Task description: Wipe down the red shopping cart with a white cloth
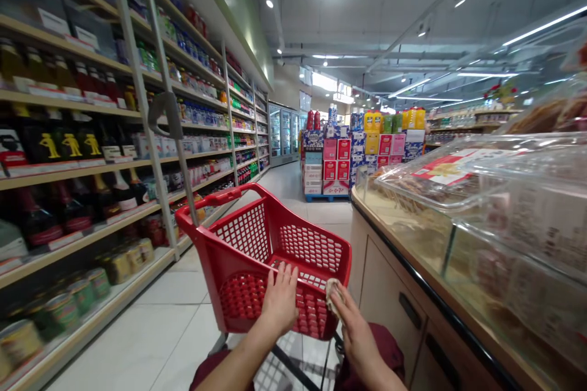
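Note:
A red plastic shopping cart with perforated sides stands sideways before me, its basket bare inside. My left hand rests on the near side rim, palm down with the fingers stretched out and nothing in them. Toward the cart's right end, my right hand presses a crumpled pale cloth against the rim and outer side. Part of that cloth is hidden under the fingers. Below the basket, the cart's dark legs show between my knees.
Tall shelves of bottles and cans line the left, with a grey metal pole in front. Close on the right runs a wooden counter with clear plastic food packs. Stacked drink cartons stand on a blue pallet ahead.

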Demonstrator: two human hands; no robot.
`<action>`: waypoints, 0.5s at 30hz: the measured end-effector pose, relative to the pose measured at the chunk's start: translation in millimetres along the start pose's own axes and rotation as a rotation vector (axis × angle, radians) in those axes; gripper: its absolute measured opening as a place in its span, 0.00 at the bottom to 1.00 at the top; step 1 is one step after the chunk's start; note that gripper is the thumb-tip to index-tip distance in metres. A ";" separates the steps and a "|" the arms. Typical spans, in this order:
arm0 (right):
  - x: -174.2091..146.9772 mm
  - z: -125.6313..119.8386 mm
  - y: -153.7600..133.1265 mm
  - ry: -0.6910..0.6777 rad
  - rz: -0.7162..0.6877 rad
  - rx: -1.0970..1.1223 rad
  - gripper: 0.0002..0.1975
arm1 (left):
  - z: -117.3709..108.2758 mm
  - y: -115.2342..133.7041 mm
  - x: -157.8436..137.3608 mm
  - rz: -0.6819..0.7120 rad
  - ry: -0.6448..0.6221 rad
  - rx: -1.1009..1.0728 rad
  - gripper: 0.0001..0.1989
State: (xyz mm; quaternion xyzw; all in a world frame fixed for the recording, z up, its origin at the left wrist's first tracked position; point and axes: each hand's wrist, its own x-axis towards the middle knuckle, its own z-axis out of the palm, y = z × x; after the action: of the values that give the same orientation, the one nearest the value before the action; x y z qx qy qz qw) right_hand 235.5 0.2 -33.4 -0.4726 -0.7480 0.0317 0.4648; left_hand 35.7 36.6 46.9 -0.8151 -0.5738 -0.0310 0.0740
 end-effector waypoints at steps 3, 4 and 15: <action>9.7 -1.9 14.6 0.017 0.021 -0.051 0.31 | 0.7 0.0 -6.8 0.042 -0.012 0.008 0.39; 15.5 -2.6 18.6 0.028 0.044 -0.071 0.30 | 0.2 -0.1 -6.9 0.066 -0.016 0.003 0.39; 53.8 15.9 4.0 -0.002 0.030 -0.235 0.23 | -2.7 7.0 -4.6 0.093 0.008 -0.096 0.35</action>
State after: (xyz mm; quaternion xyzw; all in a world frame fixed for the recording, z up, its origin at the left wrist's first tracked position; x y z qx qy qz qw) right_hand 220.1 48.3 -8.5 -0.5347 -0.7401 -0.0486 0.4050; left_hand 40.7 29.6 48.3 -0.8434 -0.5327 -0.0585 0.0387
